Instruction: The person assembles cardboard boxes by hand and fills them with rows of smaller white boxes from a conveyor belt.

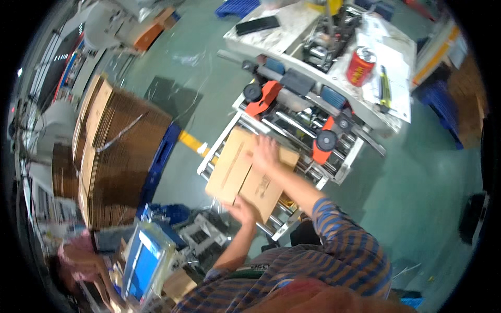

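Cardboard box [244, 180]: sat on the metal rollers [292, 123], flaps lying down, both our hands on it; we couldn't tell whether the seam was taped, or what was inside
Right hand [265, 153]: rested at about 1 o'clock from the box's middle, palm down on top; fingers stretched out loosely, not clenched
Left hand [242, 211]: was at the 7 o'clock edge, touching the board; we couldn't tell if its fingers gripped underneath or just pressed
Weight: no way to see it; an empty one this shape would be pretty light, tbh
Stiffness: we'd call the walls and corners firm, the flap middles a bit springy; hard pushing there could've dented it
Slip: dry board shouldn't slide in the fingers much, but rollers underneath meant it'd scoot easily
Best hold: low on opposite side walls, near the corners; a flat palm over the seam to keep the flaps down
Watch out: orange arm [263, 99] at 12 o'clock, second orange arm [322, 143] at 2; we'd have kept knuckles clear of both
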The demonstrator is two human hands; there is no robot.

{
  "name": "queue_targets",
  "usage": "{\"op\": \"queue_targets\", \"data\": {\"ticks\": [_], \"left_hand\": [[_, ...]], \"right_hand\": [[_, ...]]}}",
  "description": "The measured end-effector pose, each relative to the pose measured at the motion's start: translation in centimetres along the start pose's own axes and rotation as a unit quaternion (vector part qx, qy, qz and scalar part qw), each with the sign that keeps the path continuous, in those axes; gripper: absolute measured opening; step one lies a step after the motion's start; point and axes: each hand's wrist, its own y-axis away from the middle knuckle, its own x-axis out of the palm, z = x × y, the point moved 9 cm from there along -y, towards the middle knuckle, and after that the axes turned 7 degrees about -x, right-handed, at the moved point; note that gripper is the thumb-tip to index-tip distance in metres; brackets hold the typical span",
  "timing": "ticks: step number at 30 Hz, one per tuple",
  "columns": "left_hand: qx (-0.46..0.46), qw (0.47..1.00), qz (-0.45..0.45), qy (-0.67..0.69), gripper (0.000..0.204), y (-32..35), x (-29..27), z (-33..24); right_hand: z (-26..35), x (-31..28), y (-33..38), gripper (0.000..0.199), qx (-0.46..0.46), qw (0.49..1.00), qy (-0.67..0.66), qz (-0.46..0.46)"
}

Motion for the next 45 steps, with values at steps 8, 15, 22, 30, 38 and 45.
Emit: {"op": "queue_targets", "data": {"ticks": [8,15,22,30,38,45], "left_hand": [[-0.011,0.966,0.204,-0.156,0.079,-0.1,15.6,-2.7],[0.037,0.940,0.325,-0.101,0.087,10.8,10.0,0.4],[-0.170,0.958,0.152,-0.175,0.090,18.2,-12.8,14.1],[-0.367,0.902,-0.202,-0.104,0.071,37.5,-40.8,30.2],[-0.538,0.803,-0.256,0.017,0.065,56.6,-47.2,40.3],[-0.616,0.739,-0.263,0.075,0.068,62.3,-53.7,49.7]], "right_hand": [[-5.8,-1.9,-0.6,0.080,-0.117,0.992,0.028,0.040],[-14.3,-3.1,-2.8,0.071,-0.039,0.999,-0.006,0.036],[2.6,7.8,10.6,0.073,-0.301,0.929,0.034,0.215],[20.1,18.1,59.7,0.040,-0.361,0.527,-0.103,0.763],[35.2,27.9,66.6,0.039,-0.373,0.536,-0.063,0.755],[40.9,32.6,64.1,0.027,-0.357,0.615,0.049,0.701]]}}
